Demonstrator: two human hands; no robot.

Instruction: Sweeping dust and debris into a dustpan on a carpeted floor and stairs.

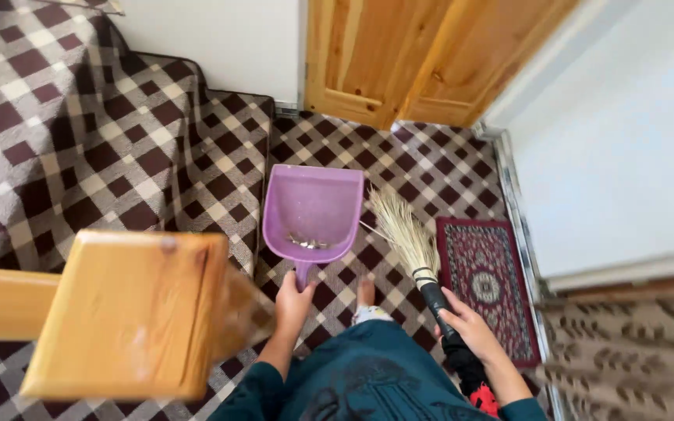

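- Head view looks down on a brown-and-cream checked carpet floor (431,168) at the foot of carpeted stairs (79,132).
- Left hand (294,300) is clamped around the handle of a lilac plastic dustpan (313,206), which rests flat on the carpet just beside the lowest stair, its open mouth toward the pine wooden door (407,54).
- A small heap of pale debris (308,243) lies in the pan near its handle end.
- Right hand (470,327) is wrapped tight around the black handle of a straw hand broom (411,242); its bristles fan out just beside the pan's right edge.
- A small dark red patterned rug (489,284) lies near the right wall.
- A blurred wooden newel post (130,312) fills the lower left.
- A bare foot (366,295) stands between the hands.
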